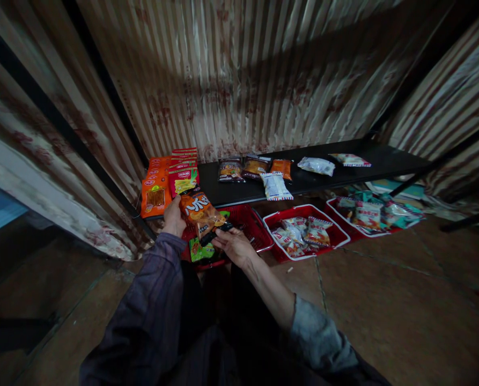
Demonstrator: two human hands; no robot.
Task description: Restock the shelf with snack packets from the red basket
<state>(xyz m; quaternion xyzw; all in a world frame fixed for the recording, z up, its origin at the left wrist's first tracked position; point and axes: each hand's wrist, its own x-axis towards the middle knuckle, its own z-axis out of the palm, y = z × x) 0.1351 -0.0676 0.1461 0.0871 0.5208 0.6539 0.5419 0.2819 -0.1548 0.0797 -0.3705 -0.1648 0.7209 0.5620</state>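
Between my two hands is an orange and black snack bag (202, 213), tilted above a red basket (259, 228). My left hand (174, 219) grips its upper left edge, with the thumb on top. My right hand (235, 245) pinches the black lower right end. Under the bag, a green packet (201, 251) lies in the basket, partly hidden. Close to my left hand, an orange packet (155, 187) and several red packets (184, 166) sit at the left end of the black shelf (215, 198).
Several brown and orange packets (256, 165) lie mid-shelf. A white packet (276, 186) overhangs the front edge; two more pale packets (315, 165) lie farther right. Two red baskets of snack bags, one nearer (339, 230) and one farther (378, 231), stand on the floor. Black posts (106, 86) frame the shelf.
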